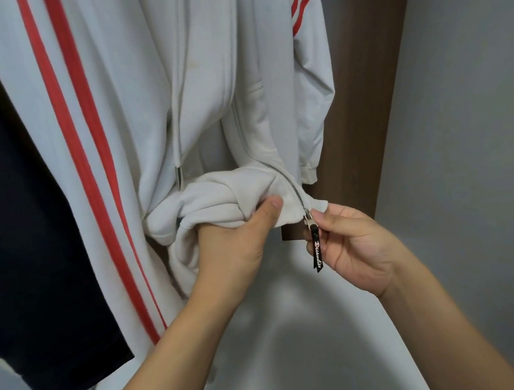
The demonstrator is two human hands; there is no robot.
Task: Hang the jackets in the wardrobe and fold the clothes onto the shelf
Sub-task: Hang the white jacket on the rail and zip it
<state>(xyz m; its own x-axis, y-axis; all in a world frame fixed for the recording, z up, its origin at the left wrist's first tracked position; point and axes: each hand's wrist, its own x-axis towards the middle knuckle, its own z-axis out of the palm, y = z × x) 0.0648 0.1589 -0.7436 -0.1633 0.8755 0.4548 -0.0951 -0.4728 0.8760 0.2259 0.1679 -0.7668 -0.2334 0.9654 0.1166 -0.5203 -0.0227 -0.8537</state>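
While it hangs inside the wardrobe [352,95] against the brown side panel, the white jacket [137,96] with 2 red stripes down its sleeve fills most of the view, a dark garment [19,198] hanging just beside it on the left. The left hand [237,239] grips the bunched lower hem, thumb pressed on the fabric. The right hand [355,245] has its fingers [328,217] clamped on the zipper slider [309,220], from which a black pull tab [317,254] dangles.
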